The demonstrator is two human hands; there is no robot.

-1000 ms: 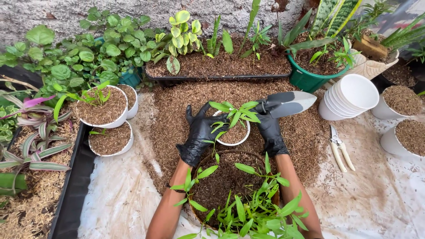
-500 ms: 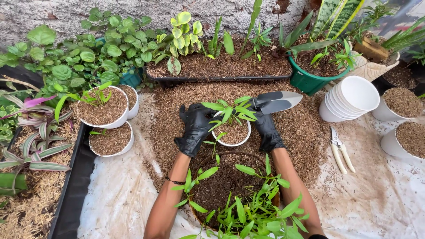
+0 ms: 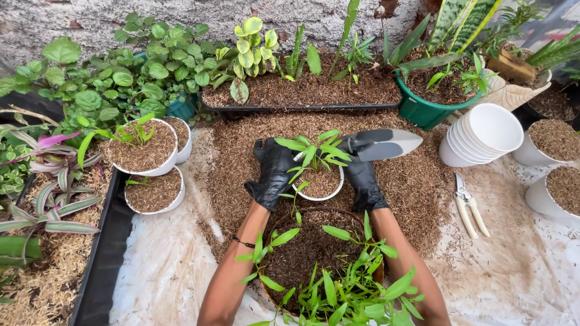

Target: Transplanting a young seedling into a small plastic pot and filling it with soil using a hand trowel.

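Seedling in small white pot: both gloved hands, left hand and right hand, grip pressed around it; squeezing could tip the pot, spilling soil.

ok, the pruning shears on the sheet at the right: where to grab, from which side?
Take the pruning shears by the pale handles, coming from above. They lie flat on the white sheet, blades pointing away toward the stacked white pots, handles toward the person. The right hand is nearest, probably easiest from that side.
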